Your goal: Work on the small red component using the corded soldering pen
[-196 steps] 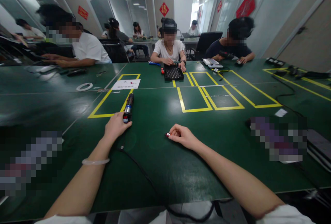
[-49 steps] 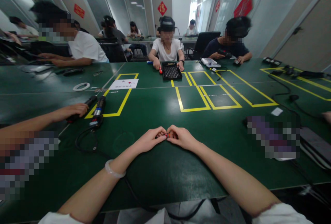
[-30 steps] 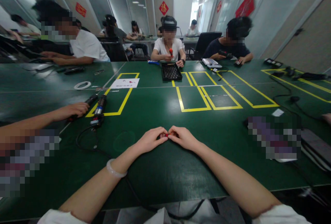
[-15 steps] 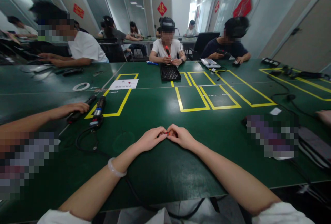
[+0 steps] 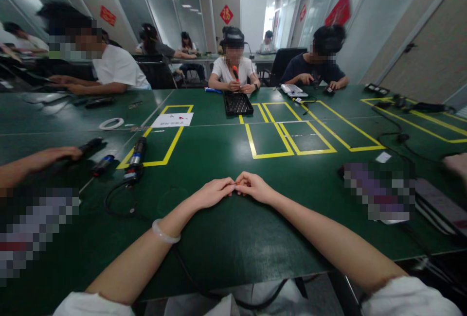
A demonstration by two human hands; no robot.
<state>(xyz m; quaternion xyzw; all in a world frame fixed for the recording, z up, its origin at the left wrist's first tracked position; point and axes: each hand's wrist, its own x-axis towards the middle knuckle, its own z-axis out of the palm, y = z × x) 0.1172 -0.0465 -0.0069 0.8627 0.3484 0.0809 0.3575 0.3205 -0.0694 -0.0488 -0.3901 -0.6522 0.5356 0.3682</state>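
My left hand [image 5: 213, 192] and my right hand [image 5: 254, 187] rest on the green table [image 5: 233, 238], fingertips meeting at the middle. Both are closed in a pinch around a tiny object [image 5: 235, 187] that is mostly hidden by the fingers; earlier frames show it red. A pale bracelet [image 5: 165, 233] circles my left wrist. A corded tool with a blue and silver barrel [image 5: 135, 158] lies to the left of my hands, its black cable [image 5: 120, 199] looping toward me.
A neighbour's hand [image 5: 51, 156] at the left holds a black tool, with a small blue-tipped tool [image 5: 102, 165] beside it. Yellow tape rectangles [image 5: 288, 133], a white sheet [image 5: 172, 120], a white tape ring [image 5: 111, 123] and a black tray [image 5: 238, 104] lie farther off. Several people sit opposite.
My left hand let go of the corded tool and joined my right hand at the small object. The neighbour's hand has drawn back to the left, baring a small blue-tipped tool.
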